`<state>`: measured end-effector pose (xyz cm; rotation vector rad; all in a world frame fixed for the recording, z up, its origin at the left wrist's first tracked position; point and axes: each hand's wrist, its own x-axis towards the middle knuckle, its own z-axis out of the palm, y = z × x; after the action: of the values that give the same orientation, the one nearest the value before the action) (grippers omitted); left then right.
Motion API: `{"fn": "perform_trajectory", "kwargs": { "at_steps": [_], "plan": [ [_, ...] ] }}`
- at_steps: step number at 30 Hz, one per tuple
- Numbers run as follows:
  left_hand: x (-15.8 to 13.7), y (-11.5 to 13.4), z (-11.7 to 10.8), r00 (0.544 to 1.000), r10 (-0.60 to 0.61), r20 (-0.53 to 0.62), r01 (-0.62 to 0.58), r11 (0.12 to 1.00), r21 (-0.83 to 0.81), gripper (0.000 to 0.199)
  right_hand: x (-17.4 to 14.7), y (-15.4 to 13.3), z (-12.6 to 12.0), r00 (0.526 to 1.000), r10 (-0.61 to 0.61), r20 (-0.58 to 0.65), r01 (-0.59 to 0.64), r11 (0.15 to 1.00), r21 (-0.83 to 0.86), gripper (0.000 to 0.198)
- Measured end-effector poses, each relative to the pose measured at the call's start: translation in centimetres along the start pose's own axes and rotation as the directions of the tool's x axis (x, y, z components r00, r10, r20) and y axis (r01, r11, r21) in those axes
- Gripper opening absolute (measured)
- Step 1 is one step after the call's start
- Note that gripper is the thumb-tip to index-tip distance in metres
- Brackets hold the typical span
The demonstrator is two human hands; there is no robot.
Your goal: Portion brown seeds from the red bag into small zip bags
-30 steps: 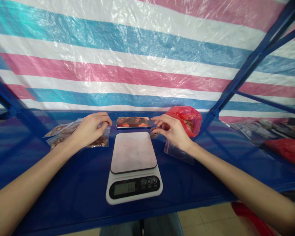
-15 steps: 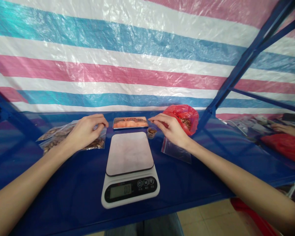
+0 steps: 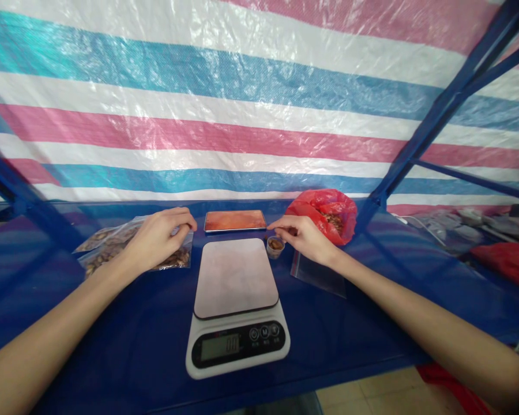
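Observation:
My left hand (image 3: 164, 233) hovers over or rests on clear bags of brown nut-like pieces (image 3: 108, 248), its thumb and fingers pressed together. Whatever may be between those fingertips is hidden. A phone (image 3: 236, 221) with an orange picture on its screen lies between my hands. My right hand (image 3: 305, 236) is by its right end, forefinger stretched toward the phone's corner and the other fingers loosely bent; I see nothing in it. Just below these fingers stands a small clear cup (image 3: 275, 246) with brown bits. A white kitchen scale (image 3: 237, 305) reads 0.0 with a bare pan.
An open red plastic bag (image 3: 324, 210) with brown pieces sits behind my right hand. Under my right wrist lies a flat zip bag (image 3: 318, 274). Blue metal posts (image 3: 432, 115) and a striped tarp (image 3: 225, 132) bound the blue table (image 3: 147, 346). Another red bag (image 3: 508, 262) is at far right.
The view has shifted slightly, so things sit lower and further right. My right fingers have come lower, closer to the cup. The phone's picture has changed. A co-worker's hand at far right has left view.

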<state>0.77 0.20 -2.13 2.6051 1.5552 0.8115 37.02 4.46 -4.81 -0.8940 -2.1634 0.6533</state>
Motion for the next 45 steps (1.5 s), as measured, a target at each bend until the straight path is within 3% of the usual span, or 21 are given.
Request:
{"fn": "perform_trajectory", "kwargs": {
  "at_steps": [4, 13, 17, 20, 23, 32, 37, 43, 45],
  "plan": [
    [-0.1, -0.1, 0.1, 1.000, -0.010, 0.003, 0.010, 1.000, -0.001, 0.032, 0.0, 0.0, -0.1, 0.993, -0.085, 0.077, 0.097, 0.981, -0.170, 0.022],
    [-0.1, -0.1, 0.2, 1.000, -0.020, 0.017, 0.021, 1.000, -0.001, 0.031, 0.0, -0.3, -0.5, 0.976, -0.150, 0.155, 0.181, 0.961, -0.211, 0.022],
    [0.0, 0.0, 0.1, 0.999, -0.028, 0.019, 0.028, 1.000, -0.004, 0.031, -0.1, -0.5, -0.7, 0.981, -0.146, 0.125, 0.164, 0.976, -0.143, 0.022],
    [0.0, 0.1, 0.1, 0.999, -0.026, 0.022, 0.026, 1.000, -0.003, 0.030, -0.2, -0.6, -0.7, 0.964, -0.173, 0.202, 0.185, 0.982, -0.042, 0.033],
    [0.0, 0.1, 0.1, 0.999, -0.034, 0.036, 0.034, 0.999, 0.000, 0.031, -0.2, -0.5, -0.8, 0.953, -0.177, 0.247, 0.187, 0.982, -0.019, 0.028],
    [0.1, 0.4, 0.0, 0.994, -0.077, 0.082, 0.077, 0.997, 0.004, 0.032, -0.1, -0.5, -1.1, 0.980, -0.082, 0.179, 0.097, 0.992, -0.078, 0.007],
    [0.0, 0.9, -0.3, 0.991, -0.087, 0.097, 0.087, 0.996, 0.004, 0.033, -0.3, -2.3, -2.3, 0.998, -0.054, -0.013, 0.054, 0.998, 0.016, 0.009],
    [0.0, 1.4, -0.5, 0.986, -0.108, 0.127, 0.109, 0.994, 0.000, 0.034, -0.8, -3.4, -3.0, 0.978, -0.148, 0.144, 0.136, 0.987, 0.086, 0.014],
    [0.0, 1.1, -0.4, 0.989, -0.095, 0.115, 0.096, 0.995, -0.002, 0.034, -0.7, -3.2, -3.7, 0.982, -0.153, 0.113, 0.147, 0.987, 0.061, 0.017]
  ]
}}
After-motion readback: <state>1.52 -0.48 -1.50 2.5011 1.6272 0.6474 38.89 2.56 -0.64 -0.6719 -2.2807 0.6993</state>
